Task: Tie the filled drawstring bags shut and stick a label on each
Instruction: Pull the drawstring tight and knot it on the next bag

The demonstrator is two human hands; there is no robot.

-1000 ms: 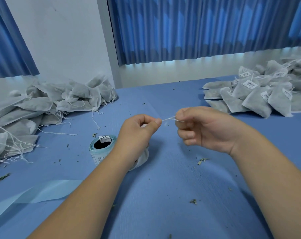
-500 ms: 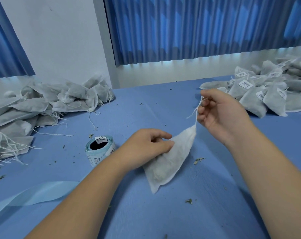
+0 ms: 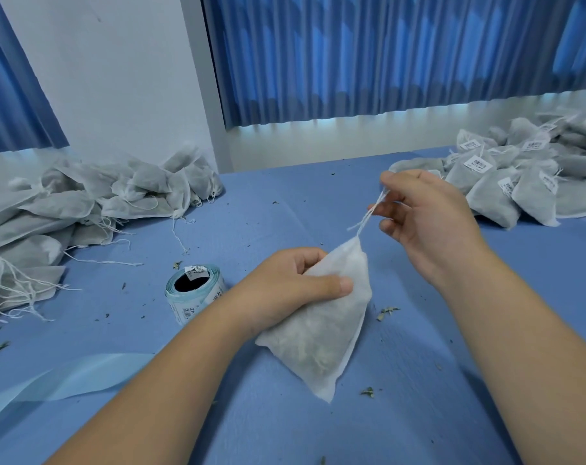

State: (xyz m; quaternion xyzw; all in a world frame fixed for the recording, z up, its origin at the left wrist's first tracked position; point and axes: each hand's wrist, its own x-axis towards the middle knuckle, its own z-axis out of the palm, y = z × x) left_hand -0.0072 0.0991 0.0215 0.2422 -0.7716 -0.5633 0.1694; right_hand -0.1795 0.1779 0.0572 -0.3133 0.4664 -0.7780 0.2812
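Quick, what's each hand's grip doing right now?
Left grip: holds the filled white fabric drawstring bag.
Right grip: pinches the bag's thin white drawstring.

Cool, even daylight filtered through the blue curtains (image 3: 385, 55), brightest in a strip below their hem. Soft shadows lay on the table (image 3: 419, 414). Frame edges bent, wide-angle; labelled bags (image 3: 506, 196) far right looked slightly soft.

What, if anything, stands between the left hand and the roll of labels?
Nothing visible does. The roll of labels stands close beside the left hand, which grips the bag; the right hand pinches its drawstring.
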